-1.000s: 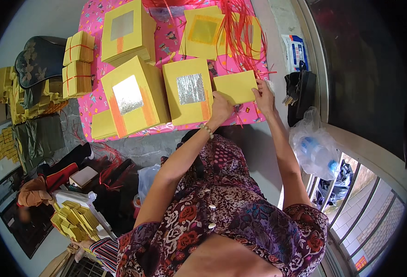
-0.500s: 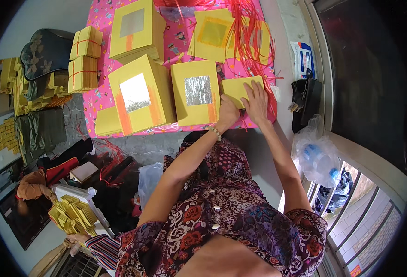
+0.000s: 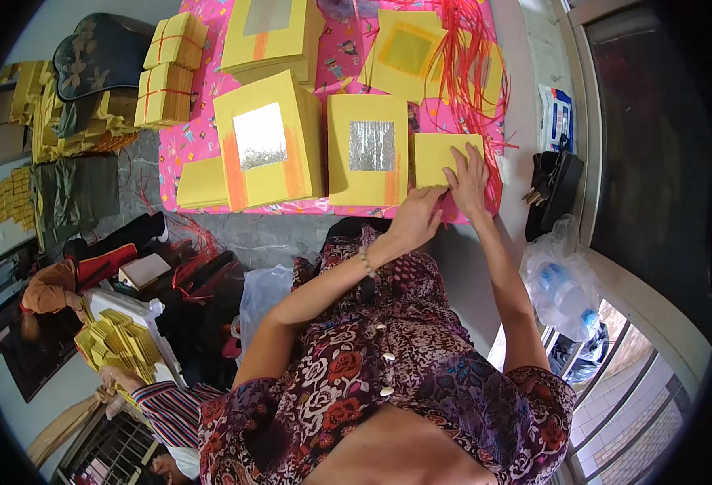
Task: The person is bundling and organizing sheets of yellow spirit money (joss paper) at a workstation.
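Observation:
At the near right of the table, a small stack of plain yellow paper point(image 3: 435, 160) lies beneath my hands. My right hand point(image 3: 469, 182) rests on its right part, open, with the fingers spread. Against its near edge is my left hand point(image 3: 415, 218), a beaded bracelet on the wrist; its fingers are loosely apart and hold nothing visible. Just left stands a stack of yellow sheets point(image 3: 341, 174) topped with a silver square and an orange stripe. A taller, slightly tilted silver-topped stack point(image 3: 231, 121) stands farther left.
A pink patterned cloth point(image 3: 190, 149) covers the table. Red strings point(image 3: 463, 56) hang over more yellow sheets point(image 3: 380, 71) at the back. Tied yellow bundles point(image 3: 164, 95) sit far left. At lower left, another person's striped sleeve point(image 3: 174, 412) reaches toward yellow packets point(image 3: 122, 341). A window grille point(image 3: 615, 388) is at right.
My left hand has drawn back from the left side of the small stack to its near edge, fingers loosening. The right hand stays on the paper. The whole view has shifted slightly.

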A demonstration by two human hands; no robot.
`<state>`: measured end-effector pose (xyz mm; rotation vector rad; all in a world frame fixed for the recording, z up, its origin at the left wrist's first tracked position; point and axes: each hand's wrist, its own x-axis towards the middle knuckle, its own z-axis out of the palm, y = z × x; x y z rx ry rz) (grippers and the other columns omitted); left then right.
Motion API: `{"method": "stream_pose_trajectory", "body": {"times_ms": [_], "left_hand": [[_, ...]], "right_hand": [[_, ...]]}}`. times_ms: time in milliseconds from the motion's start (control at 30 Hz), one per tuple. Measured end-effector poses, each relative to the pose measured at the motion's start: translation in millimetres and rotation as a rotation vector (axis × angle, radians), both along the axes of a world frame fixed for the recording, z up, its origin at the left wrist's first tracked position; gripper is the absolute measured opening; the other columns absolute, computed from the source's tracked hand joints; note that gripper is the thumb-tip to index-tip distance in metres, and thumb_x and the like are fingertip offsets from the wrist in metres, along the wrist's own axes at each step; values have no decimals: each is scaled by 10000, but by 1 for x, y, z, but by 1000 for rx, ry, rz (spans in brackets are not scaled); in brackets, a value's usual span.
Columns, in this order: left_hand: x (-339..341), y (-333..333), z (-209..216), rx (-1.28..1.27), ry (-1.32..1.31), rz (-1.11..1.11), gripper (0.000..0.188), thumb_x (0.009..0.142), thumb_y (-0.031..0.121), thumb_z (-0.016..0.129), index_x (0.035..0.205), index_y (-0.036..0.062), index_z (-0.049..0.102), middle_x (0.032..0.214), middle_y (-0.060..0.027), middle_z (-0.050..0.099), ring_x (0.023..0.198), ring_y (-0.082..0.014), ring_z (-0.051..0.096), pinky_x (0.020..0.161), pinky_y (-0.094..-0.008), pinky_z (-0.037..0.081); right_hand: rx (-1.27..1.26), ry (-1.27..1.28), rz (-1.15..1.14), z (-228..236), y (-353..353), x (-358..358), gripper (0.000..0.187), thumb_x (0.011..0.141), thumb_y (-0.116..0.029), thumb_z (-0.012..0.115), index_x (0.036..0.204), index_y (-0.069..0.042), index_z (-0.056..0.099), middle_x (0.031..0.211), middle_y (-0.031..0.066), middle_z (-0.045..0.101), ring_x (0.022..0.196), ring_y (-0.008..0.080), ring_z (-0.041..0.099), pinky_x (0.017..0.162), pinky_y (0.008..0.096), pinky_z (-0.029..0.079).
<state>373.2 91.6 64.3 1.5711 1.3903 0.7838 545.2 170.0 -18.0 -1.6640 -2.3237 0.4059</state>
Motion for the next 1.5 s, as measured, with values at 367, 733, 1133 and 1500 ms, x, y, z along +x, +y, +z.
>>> {"method": "stream_pose_trajectory", "body": {"times_ms": [367,733,1133,1500], "left_hand": [[-94,-41,-21,253,474,118,416,733,65,714,1132,90,600,1155,-119,535,1101,-330,480,915,-453,401],[-114,-41,-47,250,430,166,438,718,63,761,1128,127,622,1174,-90,542,1130,-324,479,933,-433,422],[-127,-32,-42,153,221,161,157,750,155,760,888,91,719,1059,-103,591,1057,-322,511,884,-403,465],[-123,-30,-51,93,90,227,142,760,159,753,848,52,720,1030,-108,588,1028,-320,511,872,-406,451]], "right_hand": [[-44,179,452,63,-40,-57,397,824,-231,698,1174,-83,584,1149,93,559,1108,287,520,919,426,387],[-25,218,569,43,-38,-68,270,774,-162,706,1008,-62,618,1020,73,579,999,266,554,842,403,457],[-249,346,477,48,-20,-69,133,818,-174,702,838,-45,679,906,53,608,895,260,565,778,383,481],[-291,380,438,44,-20,-69,149,823,-173,700,824,-28,670,901,67,598,876,269,552,780,381,468]]}}
